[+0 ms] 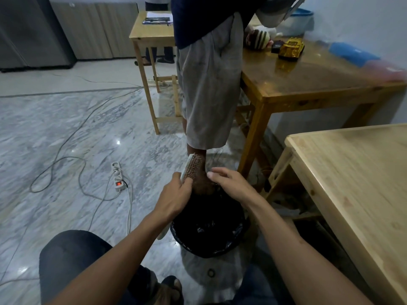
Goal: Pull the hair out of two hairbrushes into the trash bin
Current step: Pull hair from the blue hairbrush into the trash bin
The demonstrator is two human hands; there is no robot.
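My left hand [174, 197] grips a white hairbrush [191, 167] by its handle, bristle side turned to the right, held over the far rim of the trash bin. The bin [209, 225] is lined with a black bag and stands on the floor between my knees. My right hand [231, 183] hovers just right of the brush head, fingers slightly apart and curled, nothing clearly visible in them. No second brush is in view. Any hair on the bristles is too small to tell.
A person in grey shorts [209, 84] stands right behind the bin. A dark wooden table [308, 80] with a yellow toy truck [290, 48] is at the back right, a light wooden table [352, 172] at the right. A power strip [117, 176] and cables lie on the marble floor.
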